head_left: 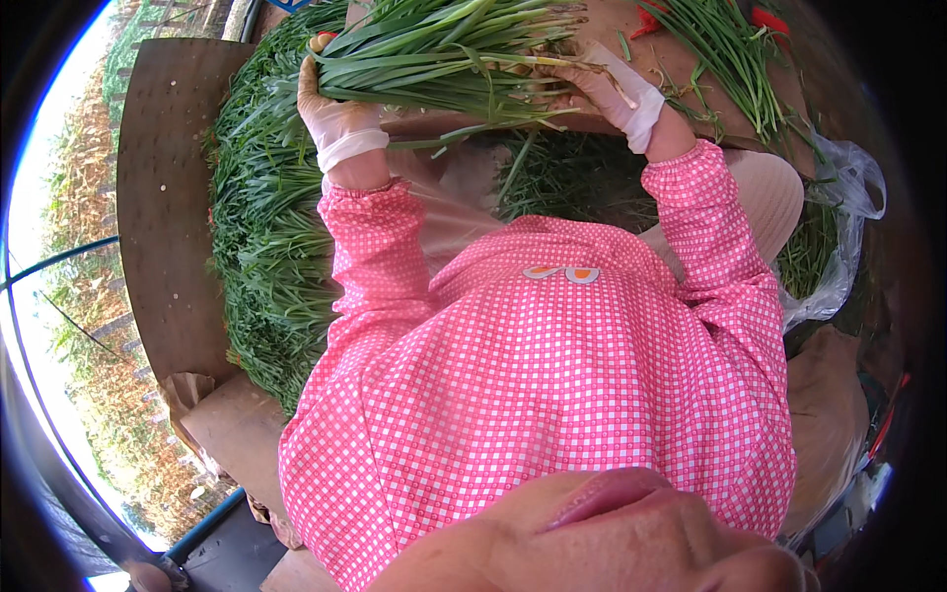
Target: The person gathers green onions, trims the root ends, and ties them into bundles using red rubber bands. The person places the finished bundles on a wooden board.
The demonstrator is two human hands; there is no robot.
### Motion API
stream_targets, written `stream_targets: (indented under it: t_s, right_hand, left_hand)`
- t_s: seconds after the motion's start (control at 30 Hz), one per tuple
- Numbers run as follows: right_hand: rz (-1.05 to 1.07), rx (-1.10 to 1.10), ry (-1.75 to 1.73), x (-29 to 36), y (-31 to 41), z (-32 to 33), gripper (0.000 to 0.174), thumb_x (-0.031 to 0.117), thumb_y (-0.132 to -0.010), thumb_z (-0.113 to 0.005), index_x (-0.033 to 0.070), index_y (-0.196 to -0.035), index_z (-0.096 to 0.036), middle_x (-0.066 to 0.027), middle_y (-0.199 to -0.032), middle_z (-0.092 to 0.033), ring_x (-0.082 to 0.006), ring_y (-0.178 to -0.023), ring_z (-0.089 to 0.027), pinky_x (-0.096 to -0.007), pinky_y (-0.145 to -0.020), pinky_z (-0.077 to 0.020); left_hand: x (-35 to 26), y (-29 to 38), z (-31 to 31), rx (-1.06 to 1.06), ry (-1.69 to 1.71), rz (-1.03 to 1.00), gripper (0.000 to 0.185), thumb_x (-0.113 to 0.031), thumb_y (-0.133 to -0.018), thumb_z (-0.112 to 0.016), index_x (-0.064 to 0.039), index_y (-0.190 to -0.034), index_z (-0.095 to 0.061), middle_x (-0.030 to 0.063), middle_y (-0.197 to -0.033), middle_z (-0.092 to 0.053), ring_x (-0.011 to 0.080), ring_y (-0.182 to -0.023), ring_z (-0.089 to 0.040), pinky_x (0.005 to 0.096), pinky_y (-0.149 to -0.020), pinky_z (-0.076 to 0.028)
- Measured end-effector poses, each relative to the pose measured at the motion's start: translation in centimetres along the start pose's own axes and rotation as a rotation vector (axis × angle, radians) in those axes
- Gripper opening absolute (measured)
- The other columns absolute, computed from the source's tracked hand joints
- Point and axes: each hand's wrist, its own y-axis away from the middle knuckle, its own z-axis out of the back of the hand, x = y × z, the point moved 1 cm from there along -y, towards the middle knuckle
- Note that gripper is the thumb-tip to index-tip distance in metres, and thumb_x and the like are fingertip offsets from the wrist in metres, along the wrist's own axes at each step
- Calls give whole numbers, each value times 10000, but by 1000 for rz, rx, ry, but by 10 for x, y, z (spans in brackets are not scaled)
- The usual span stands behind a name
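A bundle of garlic chives (444,66) lies sideways between my hands, its leafy tips to the left and pale root ends to the right. My left hand (336,107), in a thin translucent glove, grips the leafy end with the thumb showing at the outer side. At the root ends is my right hand (610,92), gloved alike, its fingers around the lower stalks and partly hidden by them. One stalk with a brown, dry sheath (592,68) crosses in front of that hand. A few loose stalks (510,122) hang below the bundle.
A thick heap of chives (266,222) lines my left side against a brown board (174,200). More chives (729,63) and red pieces (769,24) lie on the brown work surface (629,26). Leaf scraps (577,174) fill the space below. A clear plastic bag (847,222) sits at right.
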Motion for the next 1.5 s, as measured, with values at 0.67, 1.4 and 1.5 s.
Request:
stream_targets:
  t_s: [0.67, 1.4, 1.5]
  right_hand:
    - [192, -176, 1293, -39, 69, 74, 647, 462, -853, -750, 80, -1349, -586, -149, -1201, -684, -339, -1116, -643, -430, -961, -500]
    - [111, -311, 710, -24, 47, 50, 305, 301, -999, -633, 35, -1122, -716, -18, -770, -709, -124, -643, -646, -308, -636, -516]
    - [-112, -196, 919, -33, 57, 70, 482, 446, -934, -695, 36, -1187, -701, -89, -990, -752, -200, -876, -710, -352, -826, -546]
  left_hand:
    - [-57, -15, 59, -60, -216, -224, 319, -251, -1016, -473, -77, -1128, -715, 96, -1156, -737, 275, -1095, -667, 494, -1025, -497]
    - [-14, -9, 11, -49, -834, -92, 487, -397, -1062, -433, -81, -1420, -528, -4, -1422, -611, 166, -1372, -503, 326, -1177, -348]
    - [-23, -6, -1, -84, -664, -183, 520, -456, -1059, -418, -85, -1401, -540, -7, -1395, -634, 180, -1343, -534, 355, -1162, -368]
